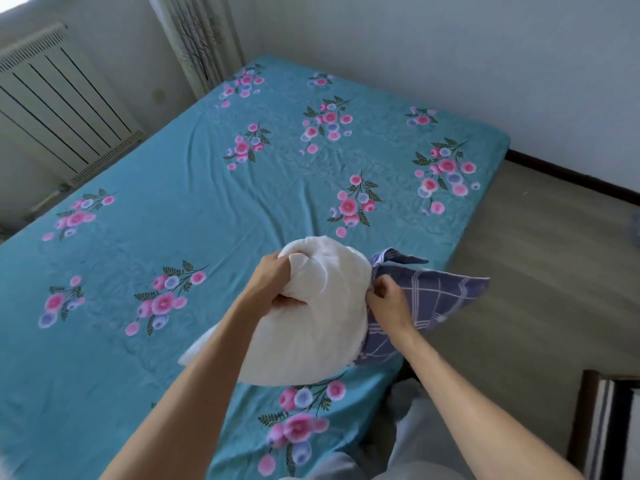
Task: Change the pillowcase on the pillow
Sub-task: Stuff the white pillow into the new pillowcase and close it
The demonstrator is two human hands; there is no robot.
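Two hands: both work a pillow above the near edge of a bed, seen from the person's own head.
Left hand [277, 282]: fingers curled tight, bunching a fistful of the white pillow [311, 327] at its upper end.
Right hand [388, 301]: fingers pinched on the open edge of the blue checked pillowcase [436, 299], right where cloth meets pillow.
Pillow: most of it is bare and white, held up off the sheet; only its right-hand end sits inside the pillowcase.
Pillowcase: purple-blue with a pale grid, bunched around the pillow's end, its loose corners sticking out to the right over the bed's edge.
Bed [173, 188]: covered corner to corner in a teal sheet printed with sprays of pink and lilac flowers; the fabric shows soft wrinkles across the middle.
Wall side: a pale slatted radiator cover [59, 109] stands beyond the bed's far left edge, with a light curtain [201, 39] bearing a dark branch pattern hanging in the corner.
Walls: plain and pale, with a dark skirting board [571, 178] along the right.
Floor [540, 271]: grey wood-look boards to the right of the bed.
Lower right corner: a dark-framed piece of furniture [606, 427], only partly in view, too cropped to identify.
Foreground: grey clothing [415, 441] of the person, beside the mattress.
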